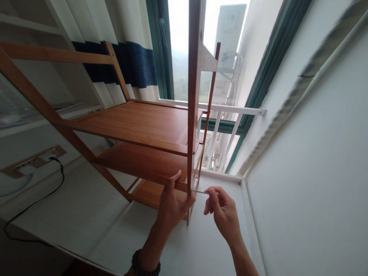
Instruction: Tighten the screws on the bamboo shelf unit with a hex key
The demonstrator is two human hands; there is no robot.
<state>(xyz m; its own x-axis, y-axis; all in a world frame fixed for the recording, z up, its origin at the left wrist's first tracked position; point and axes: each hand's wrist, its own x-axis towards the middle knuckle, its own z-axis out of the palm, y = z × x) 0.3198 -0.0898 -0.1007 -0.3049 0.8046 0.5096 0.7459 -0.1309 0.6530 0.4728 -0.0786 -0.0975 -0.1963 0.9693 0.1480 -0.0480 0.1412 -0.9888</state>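
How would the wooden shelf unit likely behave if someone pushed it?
The wooden shelf unit is probably stiff, since its boards span between straight posts. It might slide or tip rather than roll, its posts being slim and flat-sided.

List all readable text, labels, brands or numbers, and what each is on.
None readable.
Wooden rack: no lettering shows.
Thin metal tool in the right hand: too small to tell.
Wall sockets: too blurred to tell.
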